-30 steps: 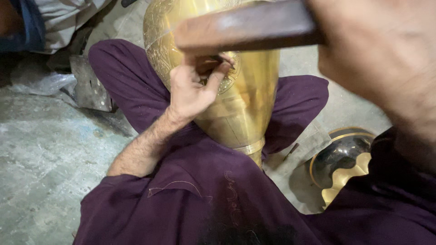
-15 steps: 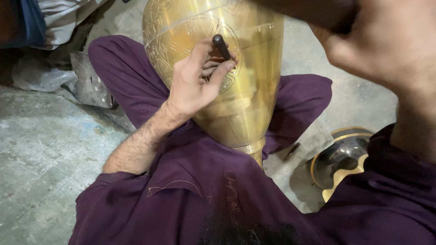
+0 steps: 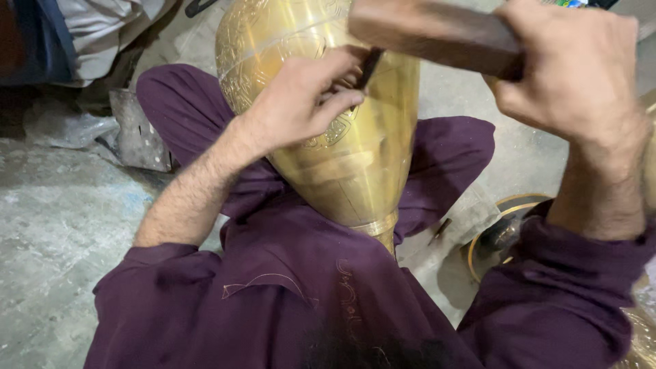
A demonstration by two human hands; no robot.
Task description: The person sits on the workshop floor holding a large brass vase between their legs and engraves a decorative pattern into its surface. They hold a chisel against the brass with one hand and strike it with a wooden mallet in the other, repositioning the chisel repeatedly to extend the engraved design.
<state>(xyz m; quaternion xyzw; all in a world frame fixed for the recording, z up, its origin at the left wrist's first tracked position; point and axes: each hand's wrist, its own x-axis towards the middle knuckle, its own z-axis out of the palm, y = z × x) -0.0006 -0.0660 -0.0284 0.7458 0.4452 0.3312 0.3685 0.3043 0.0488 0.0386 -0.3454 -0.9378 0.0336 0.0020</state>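
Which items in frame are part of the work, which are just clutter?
In use:
- brass vase, engraved, resting on the lap
- dark chisel, pinched in the left hand
- wooden mallet, gripped by the right hand

Lying about:
- brass-rimmed dish
- metal block
- plastic sheet

Brass vase (image 3: 355,171): engraved, lying across lap in purple cloth, neck toward 6 o'clock. Left hand (image 3: 301,102): pinches dark chisel (image 3: 370,66) against vase wall. Right hand (image 3: 574,68), at 1 o'clock: grips wooden block (image 3: 430,31) above chisel. Brass dish (image 3: 502,236) on floor (image 3: 55,225), at 4 o'clock.
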